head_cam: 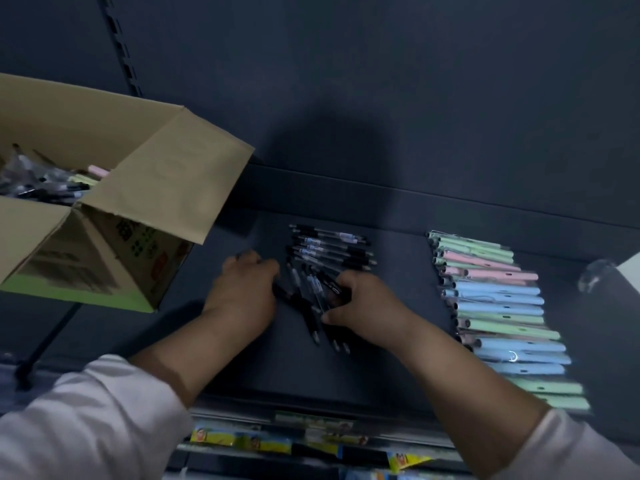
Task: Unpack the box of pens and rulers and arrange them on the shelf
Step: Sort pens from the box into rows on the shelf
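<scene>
Two hands work a loose bunch of black pens (311,323) on the shelf (277,368). Right hand (360,303) grips several barrels, probably to square them with the finished row (332,247) behind. Left hand (242,289) covers the pen ends; blur hides whether it grips. Pastel pens (498,317) lie sorted to the right. Box (104,202), at left, holds more stock.

This is a shop, seemingly its stationery section. A dark flat metal shelf (398,289) backs onto a dark panel with a slotted metal upright (119,46), as in store racking. Many identical pastel green, pink and blue pens (498,306) lie in a row near black-and-clear ballpoint pens (332,247). An open brown cardboard box (166,174) holds more stock. Yellow-and-blue printed packets (242,439) fill the level below.
</scene>
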`<state>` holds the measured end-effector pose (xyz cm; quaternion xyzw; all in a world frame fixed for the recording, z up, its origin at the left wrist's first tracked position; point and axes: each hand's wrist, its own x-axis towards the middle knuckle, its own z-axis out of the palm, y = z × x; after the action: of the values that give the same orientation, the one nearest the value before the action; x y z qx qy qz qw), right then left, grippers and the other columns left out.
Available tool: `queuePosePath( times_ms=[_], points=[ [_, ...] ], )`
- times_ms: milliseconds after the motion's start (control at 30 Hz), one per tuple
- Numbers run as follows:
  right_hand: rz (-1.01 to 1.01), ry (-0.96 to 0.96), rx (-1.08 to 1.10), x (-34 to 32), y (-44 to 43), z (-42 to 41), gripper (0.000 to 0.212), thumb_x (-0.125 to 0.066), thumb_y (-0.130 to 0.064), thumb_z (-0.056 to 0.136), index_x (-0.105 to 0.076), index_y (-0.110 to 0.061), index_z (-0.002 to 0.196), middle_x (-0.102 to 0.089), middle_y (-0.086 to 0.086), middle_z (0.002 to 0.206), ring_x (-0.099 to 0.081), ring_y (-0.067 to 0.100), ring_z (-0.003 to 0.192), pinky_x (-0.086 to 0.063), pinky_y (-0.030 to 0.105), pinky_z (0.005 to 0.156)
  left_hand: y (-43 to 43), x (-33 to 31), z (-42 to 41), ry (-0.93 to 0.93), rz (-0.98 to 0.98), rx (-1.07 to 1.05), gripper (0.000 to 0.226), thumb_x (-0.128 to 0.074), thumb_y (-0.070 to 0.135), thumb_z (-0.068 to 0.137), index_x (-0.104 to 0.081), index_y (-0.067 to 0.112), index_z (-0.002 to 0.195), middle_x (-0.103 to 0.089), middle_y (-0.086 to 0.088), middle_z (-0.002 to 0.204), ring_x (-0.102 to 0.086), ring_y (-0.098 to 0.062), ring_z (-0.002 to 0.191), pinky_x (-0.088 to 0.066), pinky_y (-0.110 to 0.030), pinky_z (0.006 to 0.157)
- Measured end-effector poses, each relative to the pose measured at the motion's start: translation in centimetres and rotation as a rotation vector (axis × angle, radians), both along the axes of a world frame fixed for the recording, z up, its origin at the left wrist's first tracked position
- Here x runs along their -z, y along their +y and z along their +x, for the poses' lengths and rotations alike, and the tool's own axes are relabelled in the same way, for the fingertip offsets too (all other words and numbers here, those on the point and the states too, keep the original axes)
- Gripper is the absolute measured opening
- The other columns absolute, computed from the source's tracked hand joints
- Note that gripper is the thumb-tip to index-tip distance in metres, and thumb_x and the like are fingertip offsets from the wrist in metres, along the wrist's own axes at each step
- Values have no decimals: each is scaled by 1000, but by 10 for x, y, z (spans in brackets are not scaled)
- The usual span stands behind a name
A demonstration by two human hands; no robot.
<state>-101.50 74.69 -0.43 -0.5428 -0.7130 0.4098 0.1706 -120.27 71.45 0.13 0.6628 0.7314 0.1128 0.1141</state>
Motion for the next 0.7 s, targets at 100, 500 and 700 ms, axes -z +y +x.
queuePosePath(
  times_ms=[100, 500, 700],
  points=[
    [56, -31, -31, -5, 10, 1, 31, -75, -1, 66, -56, -25, 62, -58, -19, 56, -54, -9, 54, -38, 6, 49, -1, 4, -1, -52, 1, 132, 21, -55, 12, 90, -64, 22, 106, -53, -3, 107, -47, -22, 108, -37, -24, 80],
    [-45, 54, -63, -12, 14, 24, 28, -84, -21, 68, -59, -23, 78, -59, -15, 72, -53, -9, 58, -42, 10, 59, 12, 7, 12, 93, 178, 371, 42, -64, 55, 79, -60, 24, 107, -50, 4, 110, -39, -18, 110, -39, -32, 89],
    [104, -136, -57, -11, 24, 28, 31, -80, -11, 68, -58, -28, 82, -65, -11, 86, -61, 3, 81, -47, 16, 68, 31, 13, 37, 186, 264, 296, 53, -56, 63, 80, -58, 19, 109, -53, 0, 111, -43, -20, 105, -36, -32, 85]
  ],
)
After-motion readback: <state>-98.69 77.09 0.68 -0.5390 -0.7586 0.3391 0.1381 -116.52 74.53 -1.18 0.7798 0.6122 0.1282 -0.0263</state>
